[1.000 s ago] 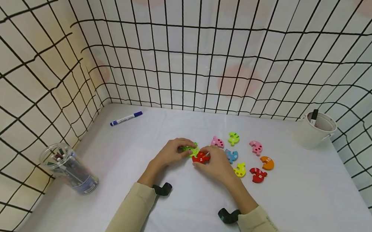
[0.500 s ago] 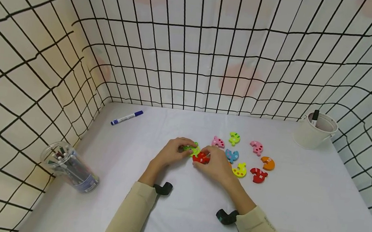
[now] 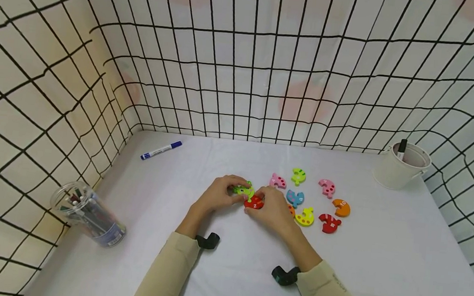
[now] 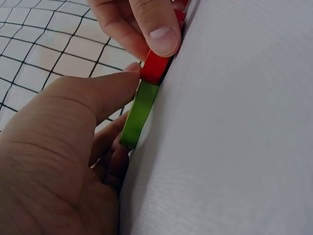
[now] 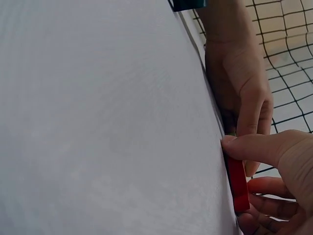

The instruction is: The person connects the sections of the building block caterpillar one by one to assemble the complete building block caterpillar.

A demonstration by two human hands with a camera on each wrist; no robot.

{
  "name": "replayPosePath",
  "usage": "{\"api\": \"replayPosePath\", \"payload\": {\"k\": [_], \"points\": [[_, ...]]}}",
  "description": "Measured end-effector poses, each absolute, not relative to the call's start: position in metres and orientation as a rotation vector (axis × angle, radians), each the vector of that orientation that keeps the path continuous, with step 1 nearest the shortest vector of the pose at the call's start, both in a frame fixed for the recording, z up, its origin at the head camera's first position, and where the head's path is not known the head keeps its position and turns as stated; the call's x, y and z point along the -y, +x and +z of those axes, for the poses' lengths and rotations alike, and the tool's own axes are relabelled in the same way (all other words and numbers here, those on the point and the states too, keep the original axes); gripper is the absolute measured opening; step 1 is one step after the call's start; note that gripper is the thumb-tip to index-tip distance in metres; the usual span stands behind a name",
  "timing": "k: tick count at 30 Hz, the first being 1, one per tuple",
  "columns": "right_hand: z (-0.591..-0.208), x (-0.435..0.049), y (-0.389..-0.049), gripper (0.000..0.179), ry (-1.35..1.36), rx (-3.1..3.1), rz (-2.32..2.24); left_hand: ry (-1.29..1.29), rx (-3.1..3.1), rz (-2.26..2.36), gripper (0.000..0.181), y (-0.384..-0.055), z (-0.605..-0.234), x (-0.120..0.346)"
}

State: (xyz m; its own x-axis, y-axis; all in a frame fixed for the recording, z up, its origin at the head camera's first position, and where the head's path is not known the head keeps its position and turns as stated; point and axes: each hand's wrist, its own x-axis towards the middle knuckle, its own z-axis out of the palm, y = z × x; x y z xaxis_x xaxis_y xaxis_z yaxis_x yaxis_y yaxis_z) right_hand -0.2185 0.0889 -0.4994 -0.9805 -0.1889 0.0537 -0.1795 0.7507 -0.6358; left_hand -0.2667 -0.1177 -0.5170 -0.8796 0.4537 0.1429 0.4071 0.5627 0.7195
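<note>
In the head view my left hand (image 3: 217, 194) holds a green puzzle piece with a face (image 3: 246, 191) between thumb and fingers. Against its lower right side lies a red puzzle piece marked 2 (image 3: 254, 203), gripped by my right hand (image 3: 274, 209). From the left wrist, the green piece (image 4: 139, 115) and red piece (image 4: 155, 68) meet end to end, flat on the white cloth. My right thumb presses the edge of the red piece (image 5: 237, 182) in the right wrist view. Fingers cover parts of both pieces.
Right of the hands lie several loose pieces, including a blue one (image 3: 295, 199), a yellow one (image 3: 305, 216) and a red striped one (image 3: 329, 223). A marker (image 3: 161, 150), a jar of pens (image 3: 89, 215) and a white bucket (image 3: 395, 170) stand farther out.
My right hand has shifted slightly left with the red piece, which now sits closer against the green one. An orange piece shows more beside the right hand. The left hand has barely moved.
</note>
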Motion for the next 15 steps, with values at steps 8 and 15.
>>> {"api": "replayPosePath", "payload": {"k": [8, 15], "points": [[-0.500, -0.094, -0.221, 0.050, -0.313, -2.887, -1.075, 0.685, -2.726, 1.258, 0.030, -0.265, -0.517, 0.112], [-0.485, -0.110, -0.216, 0.057, -0.324, -2.845, -1.184, 0.655, -2.695, 1.276, 0.031, -0.264, -0.515, 0.114]]}}
